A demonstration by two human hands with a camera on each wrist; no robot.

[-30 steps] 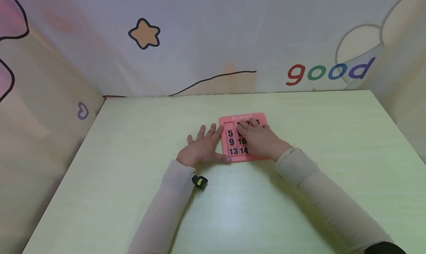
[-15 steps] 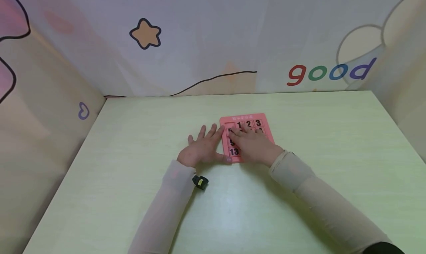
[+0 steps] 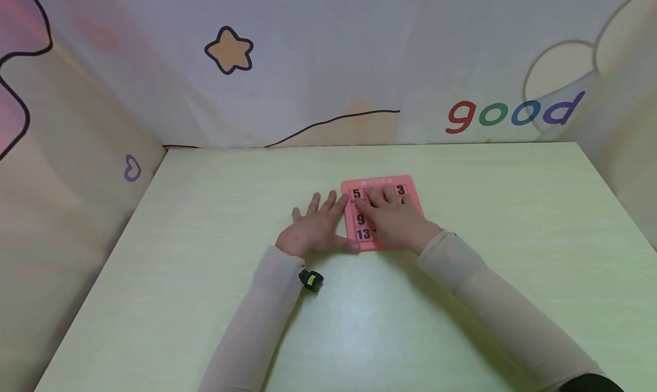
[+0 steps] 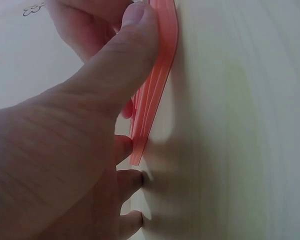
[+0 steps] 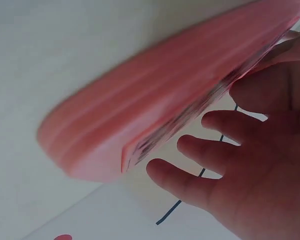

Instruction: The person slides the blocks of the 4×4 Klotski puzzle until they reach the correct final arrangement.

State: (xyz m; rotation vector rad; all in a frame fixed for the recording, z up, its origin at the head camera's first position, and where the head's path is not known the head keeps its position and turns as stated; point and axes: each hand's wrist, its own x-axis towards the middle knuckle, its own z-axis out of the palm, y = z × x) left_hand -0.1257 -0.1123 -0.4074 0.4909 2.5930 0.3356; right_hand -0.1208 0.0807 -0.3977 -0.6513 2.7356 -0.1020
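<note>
A pink number slide puzzle [image 3: 366, 246] lies flat on the table, its top-left tile marked 5 [image 3: 356, 194]. My left hand [image 3: 311, 230] has its fingers spread at the puzzle's left side, with the index finger and thumb against the frame. In the left wrist view, the thumb [image 4: 135, 45] lies on the puzzle's edge [image 4: 162, 55]. Over the tiles, my right hand [image 3: 394, 221] reaches with extended fingers, the thumb near the second row. It hides most middle and right tiles. In the right wrist view, those fingers [image 5: 190, 182] hover beside the puzzle's face.
The pale green table [image 3: 215, 209] surrounds the puzzle. Behind it stands a printed backdrop [image 3: 318, 55] with a star and the word "good". A small black device [image 3: 311, 281] sits at the left wrist.
The 5 tile has slid up from the second row into the gap at the top-left corner. My right hand moved left and down, then slightly back up. The left hand stays put.
</note>
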